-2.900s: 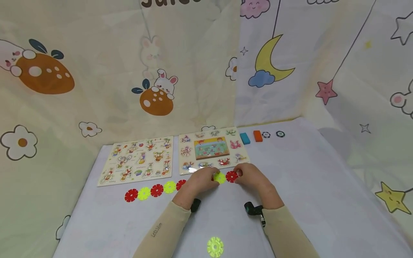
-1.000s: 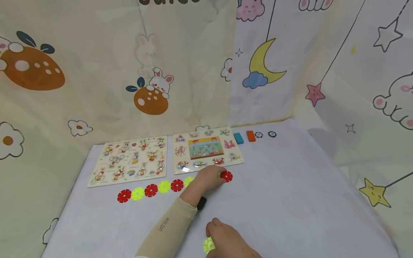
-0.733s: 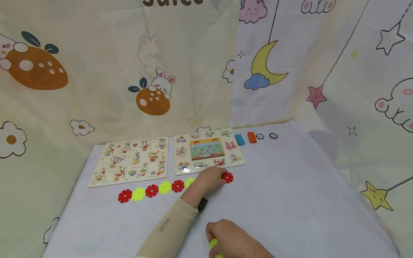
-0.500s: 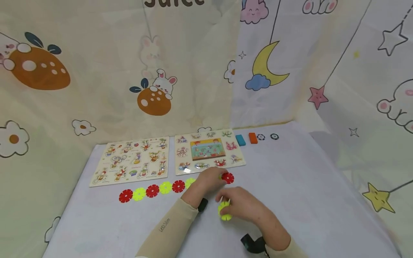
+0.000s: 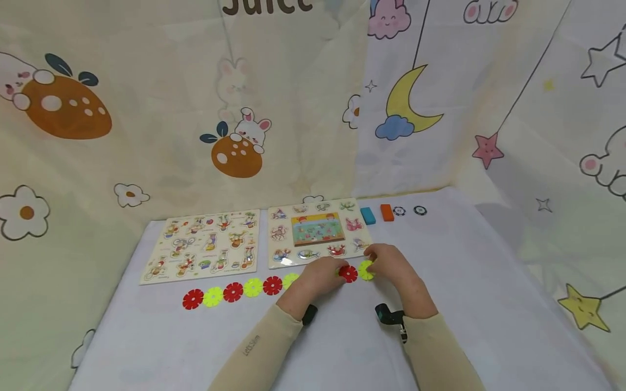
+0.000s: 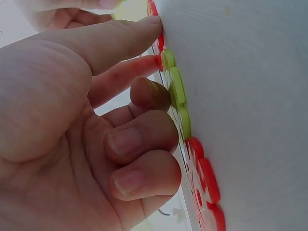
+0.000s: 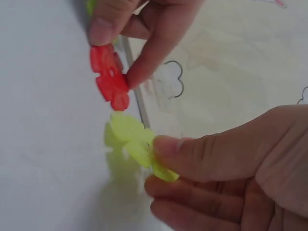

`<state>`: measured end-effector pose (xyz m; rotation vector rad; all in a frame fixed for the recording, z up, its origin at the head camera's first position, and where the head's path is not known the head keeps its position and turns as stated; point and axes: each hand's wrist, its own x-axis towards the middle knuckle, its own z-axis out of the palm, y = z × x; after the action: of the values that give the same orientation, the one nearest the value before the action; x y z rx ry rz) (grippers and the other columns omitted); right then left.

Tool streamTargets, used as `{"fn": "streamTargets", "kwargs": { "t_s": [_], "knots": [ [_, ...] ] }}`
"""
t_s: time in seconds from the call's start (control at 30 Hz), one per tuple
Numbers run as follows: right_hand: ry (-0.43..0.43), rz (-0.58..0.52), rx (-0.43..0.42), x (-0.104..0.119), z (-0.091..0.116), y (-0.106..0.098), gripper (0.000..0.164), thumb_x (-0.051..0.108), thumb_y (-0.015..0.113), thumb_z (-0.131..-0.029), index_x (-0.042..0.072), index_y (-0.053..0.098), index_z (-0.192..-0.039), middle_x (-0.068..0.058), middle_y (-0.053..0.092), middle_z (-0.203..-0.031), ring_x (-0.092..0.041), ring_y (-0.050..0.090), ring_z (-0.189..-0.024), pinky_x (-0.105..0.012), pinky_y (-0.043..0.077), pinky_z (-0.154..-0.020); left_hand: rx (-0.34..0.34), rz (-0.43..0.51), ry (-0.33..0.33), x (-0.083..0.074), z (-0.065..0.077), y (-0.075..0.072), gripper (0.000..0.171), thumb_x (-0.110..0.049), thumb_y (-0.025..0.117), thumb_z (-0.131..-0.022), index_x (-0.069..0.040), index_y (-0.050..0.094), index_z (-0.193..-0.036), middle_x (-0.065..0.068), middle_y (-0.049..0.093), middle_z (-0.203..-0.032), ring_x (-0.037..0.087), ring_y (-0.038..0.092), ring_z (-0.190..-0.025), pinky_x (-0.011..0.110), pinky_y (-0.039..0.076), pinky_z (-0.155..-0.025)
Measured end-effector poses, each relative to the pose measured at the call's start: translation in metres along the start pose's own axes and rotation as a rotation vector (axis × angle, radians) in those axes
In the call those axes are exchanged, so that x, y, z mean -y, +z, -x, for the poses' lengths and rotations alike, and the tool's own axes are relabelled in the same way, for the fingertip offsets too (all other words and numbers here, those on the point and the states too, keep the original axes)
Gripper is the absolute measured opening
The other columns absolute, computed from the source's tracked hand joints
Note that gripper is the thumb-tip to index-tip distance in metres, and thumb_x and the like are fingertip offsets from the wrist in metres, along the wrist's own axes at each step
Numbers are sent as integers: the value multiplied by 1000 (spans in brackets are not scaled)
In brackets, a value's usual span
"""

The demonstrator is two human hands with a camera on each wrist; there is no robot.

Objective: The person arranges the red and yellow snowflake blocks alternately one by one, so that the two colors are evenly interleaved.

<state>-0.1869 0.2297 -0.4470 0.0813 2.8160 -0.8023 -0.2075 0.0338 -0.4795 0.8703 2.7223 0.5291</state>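
Note:
A row of alternating red and yellow-green interlocking plastic discs lies across the table, beginning with a red disc (image 5: 193,299) at the left. My left hand (image 5: 321,277) pinches the right-hand red disc (image 5: 348,273) between thumb and index finger; in the left wrist view its other fingers are curled beside a yellow-green disc (image 6: 176,91). Part of the row is hidden behind this hand. My right hand (image 5: 393,266) pinches another yellow-green disc (image 7: 137,144) by its edge. That disc is tilted, its near edge close to the red one; whether they touch, I cannot tell.
Behind the row lie two picture puzzle boards, one at the left (image 5: 202,247) and one in the middle (image 5: 318,253). A blue block (image 5: 368,215), an orange block (image 5: 387,212) and two round chips (image 5: 420,210) lie at the back right. Printed cloth (image 5: 303,152) hangs behind the table.
My right hand has picked up the yellow-green disc near the table's front and carried it forward to the row's right end. My left hand has stayed at the red disc.

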Motion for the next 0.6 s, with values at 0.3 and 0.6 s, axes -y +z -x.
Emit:
{"fn": "streamTargets", "kwargs": {
  "t_s": [0.3,0.6],
  "knots": [
    [39,94,54,-1,-10,7,42,12,82,-71,5,64,-108,-8,58,-96,-24,51,-85,-40,48,-80,-8,-26,6,0,-4,-4,39,-29,66,-88,-20,61,-125,-4,62,-115,15,55,-100,34,44,-92],
    [25,111,58,-6,2,4,42,16,81,-73,6,64,-109,-8,60,-97,-23,52,-85,-41,49,-79,1,-51,14,-8,-2,-2,39,-29,68,-87,-19,63,-124,-4,64,-111,13,55,-94,33,45,-89]
  ]
}}
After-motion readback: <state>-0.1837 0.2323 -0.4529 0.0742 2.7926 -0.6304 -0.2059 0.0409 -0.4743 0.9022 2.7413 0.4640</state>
